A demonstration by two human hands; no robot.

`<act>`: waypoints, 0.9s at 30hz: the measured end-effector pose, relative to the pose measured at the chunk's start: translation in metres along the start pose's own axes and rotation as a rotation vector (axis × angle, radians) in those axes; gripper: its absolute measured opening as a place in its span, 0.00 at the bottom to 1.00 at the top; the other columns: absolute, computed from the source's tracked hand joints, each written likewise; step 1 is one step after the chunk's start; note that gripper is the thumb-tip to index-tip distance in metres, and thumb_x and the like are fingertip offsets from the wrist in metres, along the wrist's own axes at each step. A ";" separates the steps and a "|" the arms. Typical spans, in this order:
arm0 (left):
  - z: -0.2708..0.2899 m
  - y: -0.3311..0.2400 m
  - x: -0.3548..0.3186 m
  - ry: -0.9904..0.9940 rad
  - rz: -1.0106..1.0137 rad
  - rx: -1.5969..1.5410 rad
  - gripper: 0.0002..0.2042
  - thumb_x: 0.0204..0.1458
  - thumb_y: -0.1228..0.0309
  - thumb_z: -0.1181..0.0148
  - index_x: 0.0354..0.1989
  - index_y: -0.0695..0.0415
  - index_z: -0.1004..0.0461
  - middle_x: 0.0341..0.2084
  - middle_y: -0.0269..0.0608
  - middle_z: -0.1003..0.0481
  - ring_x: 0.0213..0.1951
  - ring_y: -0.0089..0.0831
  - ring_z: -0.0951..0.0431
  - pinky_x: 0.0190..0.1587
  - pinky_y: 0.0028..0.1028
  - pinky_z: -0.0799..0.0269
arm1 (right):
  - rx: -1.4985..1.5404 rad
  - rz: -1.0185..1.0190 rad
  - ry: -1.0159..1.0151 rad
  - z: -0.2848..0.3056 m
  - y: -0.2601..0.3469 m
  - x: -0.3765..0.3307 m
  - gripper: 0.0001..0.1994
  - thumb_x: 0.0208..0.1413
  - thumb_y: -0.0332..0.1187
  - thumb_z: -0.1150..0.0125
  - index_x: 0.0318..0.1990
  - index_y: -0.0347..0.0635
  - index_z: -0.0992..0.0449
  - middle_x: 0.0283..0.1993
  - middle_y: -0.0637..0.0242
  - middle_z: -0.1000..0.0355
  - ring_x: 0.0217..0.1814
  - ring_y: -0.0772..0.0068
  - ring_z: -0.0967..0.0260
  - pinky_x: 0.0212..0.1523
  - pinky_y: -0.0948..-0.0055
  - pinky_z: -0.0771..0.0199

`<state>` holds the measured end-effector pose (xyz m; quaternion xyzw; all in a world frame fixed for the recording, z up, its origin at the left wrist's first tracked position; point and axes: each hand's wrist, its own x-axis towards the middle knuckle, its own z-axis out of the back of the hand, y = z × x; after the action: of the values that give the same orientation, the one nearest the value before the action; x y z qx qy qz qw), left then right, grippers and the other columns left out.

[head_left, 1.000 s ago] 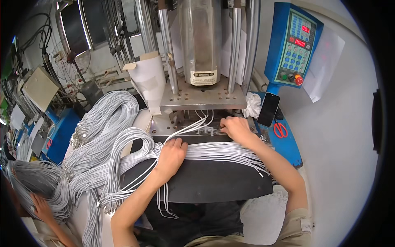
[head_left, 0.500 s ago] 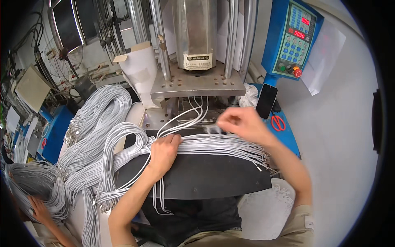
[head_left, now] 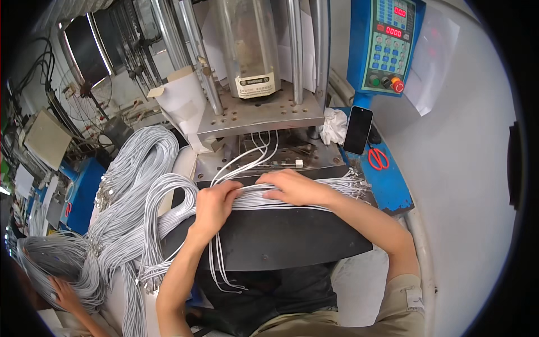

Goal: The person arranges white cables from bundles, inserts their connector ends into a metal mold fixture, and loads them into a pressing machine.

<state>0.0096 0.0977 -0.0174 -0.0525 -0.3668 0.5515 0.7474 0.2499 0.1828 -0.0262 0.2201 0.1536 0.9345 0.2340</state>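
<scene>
A bundle of thin white cables (head_left: 252, 201) lies across a black board (head_left: 275, 238) in front of me, their small end connectors (head_left: 355, 181) bunched at the right. My left hand (head_left: 215, 203) is closed around the cables at the bundle's left part. To its right, my right hand (head_left: 292, 188) grips the same bundle, thumb on the near side and fingers over the far side. A few white cables (head_left: 238, 164) rise from beside my left hand into the press (head_left: 261, 115). A small white block (head_left: 299, 163) sits on the press's lower plate.
Looped cable coils (head_left: 143, 154) heap up at the left, where a co-worker's hand (head_left: 64, 292) rests on another coil (head_left: 59, 261). At the right are a phone (head_left: 358, 130), red-handled scissors (head_left: 378, 159), crumpled white paper (head_left: 334, 126) and a blue control panel (head_left: 387, 50).
My right hand has come down and leftward from beside the press onto the bundle. My left hand still holds the cables. The whole view has shifted slightly.
</scene>
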 end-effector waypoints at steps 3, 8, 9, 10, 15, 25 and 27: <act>0.008 -0.006 0.003 0.015 0.068 -0.131 0.07 0.52 0.78 0.31 0.39 0.63 0.18 0.30 0.46 0.16 0.32 0.32 0.15 0.36 0.28 0.23 | -0.185 -0.086 -0.035 -0.013 0.011 -0.001 0.10 0.57 0.34 0.37 0.39 0.37 0.27 0.37 0.59 0.24 0.43 0.50 0.23 0.42 0.54 0.22; 0.018 -0.011 -0.002 0.014 0.112 -0.264 0.06 0.51 0.79 0.31 0.38 0.65 0.18 0.29 0.42 0.16 0.32 0.26 0.17 0.39 0.25 0.24 | -0.675 -0.368 -0.067 0.002 -0.008 -0.047 0.06 0.48 0.28 0.38 0.34 0.42 0.28 0.32 0.63 0.23 0.36 0.59 0.22 0.32 0.56 0.22; 0.021 -0.007 -0.005 0.011 0.139 -0.292 0.06 0.51 0.79 0.31 0.37 0.65 0.18 0.29 0.42 0.17 0.32 0.25 0.18 0.39 0.25 0.24 | -0.662 -0.325 -0.076 0.020 0.000 -0.053 0.08 0.45 0.25 0.37 0.35 0.40 0.26 0.34 0.61 0.22 0.39 0.60 0.21 0.32 0.63 0.23; 0.022 -0.006 -0.008 0.005 0.151 -0.252 0.07 0.51 0.79 0.30 0.37 0.65 0.18 0.29 0.41 0.17 0.32 0.24 0.19 0.39 0.24 0.25 | -0.660 -0.320 -0.070 0.036 0.014 -0.058 0.08 0.45 0.25 0.37 0.35 0.40 0.26 0.34 0.61 0.22 0.39 0.60 0.21 0.32 0.63 0.23; 0.020 -0.005 -0.006 0.014 0.119 -0.297 0.06 0.51 0.79 0.30 0.38 0.65 0.18 0.29 0.40 0.17 0.32 0.21 0.20 0.39 0.23 0.25 | -0.784 -0.287 -0.310 0.057 0.008 -0.093 0.11 0.44 0.29 0.30 0.36 0.46 0.25 0.33 0.66 0.26 0.39 0.58 0.28 0.39 0.59 0.32; 0.030 0.012 -0.013 0.006 0.308 -0.687 0.07 0.54 0.82 0.33 0.39 0.64 0.23 0.33 0.34 0.21 0.37 0.20 0.22 0.42 0.21 0.27 | -0.892 -0.341 -0.190 0.051 -0.003 -0.100 0.11 0.41 0.28 0.33 0.34 0.43 0.25 0.38 0.63 0.27 0.48 0.54 0.32 0.53 0.53 0.36; 0.034 0.007 -0.020 0.005 0.306 -0.723 0.08 0.52 0.82 0.31 0.38 0.63 0.24 0.32 0.32 0.22 0.36 0.19 0.23 0.41 0.20 0.27 | -0.808 -0.277 -0.394 0.062 0.018 -0.100 0.11 0.43 0.30 0.34 0.37 0.42 0.25 0.40 0.62 0.28 0.50 0.55 0.32 0.55 0.53 0.37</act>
<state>-0.0184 0.0723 -0.0057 -0.3679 -0.5233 0.4917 0.5908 0.3528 0.1287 0.0003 0.2622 -0.2418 0.8198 0.4481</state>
